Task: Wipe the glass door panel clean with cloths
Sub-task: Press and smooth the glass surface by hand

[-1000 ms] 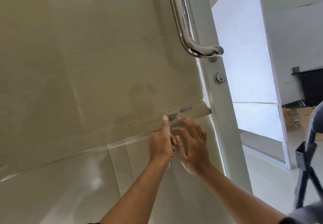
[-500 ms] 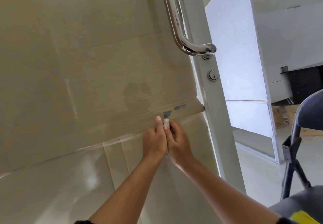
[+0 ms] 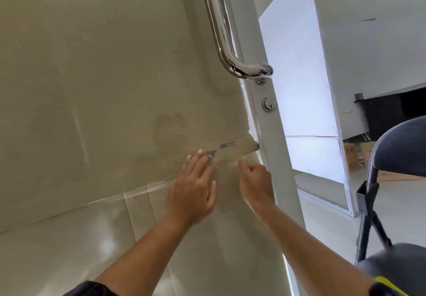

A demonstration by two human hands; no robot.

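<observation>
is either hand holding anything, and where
The right hand seems to pinch a clear tape strip by its end; left hand lies flat on the glass, holding nothing.

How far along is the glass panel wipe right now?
Done: nothing evident; a dark smudge marks the glass door panel. In hand: the left hand lies flat by a tape strip, the right hand curled beside it; no cloth in view. Left: the wiping itself.
</observation>
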